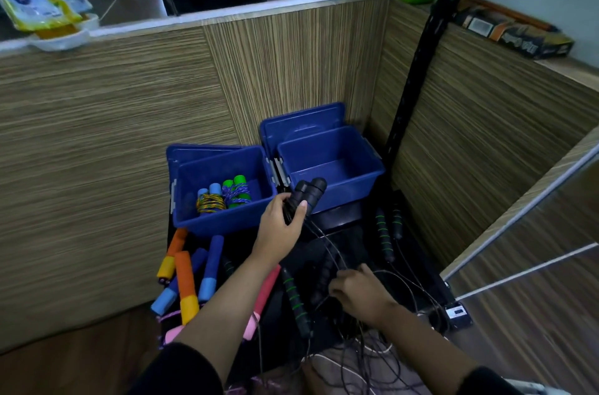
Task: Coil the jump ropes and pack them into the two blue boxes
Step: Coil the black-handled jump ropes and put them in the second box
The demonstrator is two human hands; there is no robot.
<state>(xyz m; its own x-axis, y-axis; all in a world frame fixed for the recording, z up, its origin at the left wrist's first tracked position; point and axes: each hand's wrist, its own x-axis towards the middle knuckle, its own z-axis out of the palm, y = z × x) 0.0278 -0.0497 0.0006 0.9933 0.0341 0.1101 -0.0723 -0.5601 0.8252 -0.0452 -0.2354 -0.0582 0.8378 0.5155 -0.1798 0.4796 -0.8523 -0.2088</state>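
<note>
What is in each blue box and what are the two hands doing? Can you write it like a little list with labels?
left box: two coiled ropes, one with light blue handles, one with green handles
right box: nothing visible inside
left hand: grips a pair of black handles in front of the boxes
right hand: down in the black cords; grip unclear
loose ropes: orange, blue and pink handles lying in front of the left box

One head-worn wide-angle view looked forward and down, close above the boxes (278, 180); arms entered from the bottom edge, a wood-panelled corner rose just behind the boxes
</note>
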